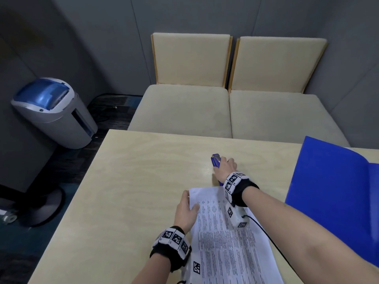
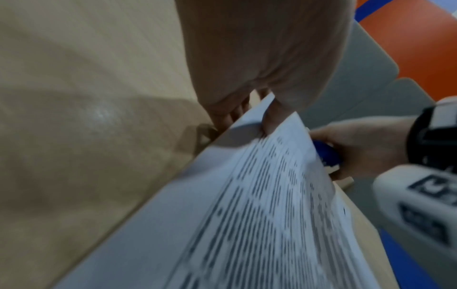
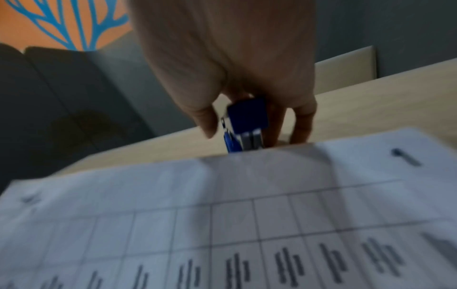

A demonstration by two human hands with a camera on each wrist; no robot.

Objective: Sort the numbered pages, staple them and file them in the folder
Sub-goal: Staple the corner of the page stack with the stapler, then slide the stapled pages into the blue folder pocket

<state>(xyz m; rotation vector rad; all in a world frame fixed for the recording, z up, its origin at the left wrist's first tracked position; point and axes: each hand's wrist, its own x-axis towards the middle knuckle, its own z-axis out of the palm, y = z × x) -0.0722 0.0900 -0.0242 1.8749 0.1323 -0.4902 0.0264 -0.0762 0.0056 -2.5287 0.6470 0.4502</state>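
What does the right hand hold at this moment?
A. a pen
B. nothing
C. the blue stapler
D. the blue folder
C: the right hand grips the blue stapler just beyond the far edge of the pages; the blue folder lies apart on the table.

The desk (image 1: pixel 127 181) was pale yellowish wood with a faint grain. The pages (image 1: pixel 231 242) on it were white, covered in rows of small dark print, and the right wrist view showed a thin grey grid on the top sheet. The stapler (image 1: pixel 215 160) was deep blue with a grey metal front. The folder (image 1: pixel 328 181) was bright, plain blue. Both wrist bands (image 1: pixel 174 240) were black, carrying white blocks with black square-code patterns. The two chairs (image 1: pixel 190 83) were cream with tan wooden edges. The bin (image 1: pixel 53 111) was light grey with a translucent blue lid. The wall (image 1: pixel 102 37) was dull grey.
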